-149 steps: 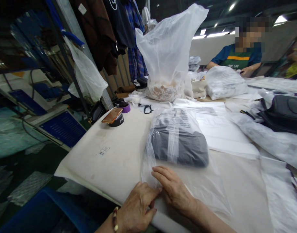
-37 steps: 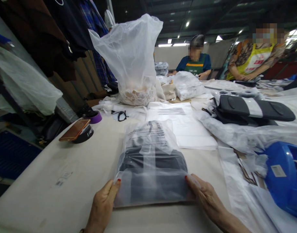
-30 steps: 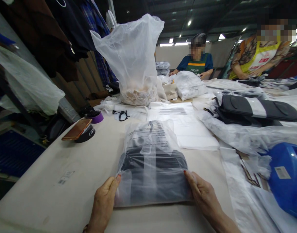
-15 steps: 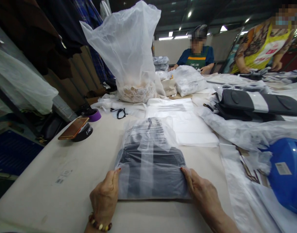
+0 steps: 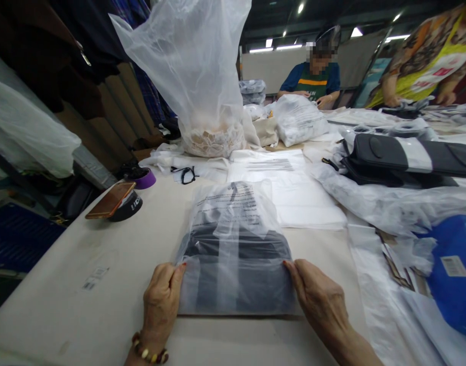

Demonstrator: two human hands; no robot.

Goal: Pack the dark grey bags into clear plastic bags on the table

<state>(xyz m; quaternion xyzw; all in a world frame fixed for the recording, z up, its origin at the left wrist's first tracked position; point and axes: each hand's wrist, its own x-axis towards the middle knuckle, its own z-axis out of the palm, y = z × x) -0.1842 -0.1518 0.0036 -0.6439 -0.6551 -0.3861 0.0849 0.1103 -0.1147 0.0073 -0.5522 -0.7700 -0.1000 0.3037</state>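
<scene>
A dark, flat item lies inside a frosted plastic bag (image 5: 233,274) on the table in front of me. A pale band shows around the item through the plastic, and black print runs across the bag's far part. My left hand (image 5: 162,295) pinches the bag's left side, thumb on top and fingers curled beneath. On the opposite side, my right hand (image 5: 318,292) grips the bag's edge the same way. The item's exact kind cannot be made out through the plastic.
Flat white plastic bags (image 5: 309,203) lie just beyond. Dark cases (image 5: 385,152) and a blue plastic object (image 5: 454,274) are at right. A phone (image 5: 111,200) rests on a black tape roll (image 5: 128,207) at left, near a purple roll (image 5: 146,179). Two people work across the table.
Both hands keep their hold on the bag, which lies nearly where it was. The view has shifted slightly, and the person across the table has bent the head lower.
</scene>
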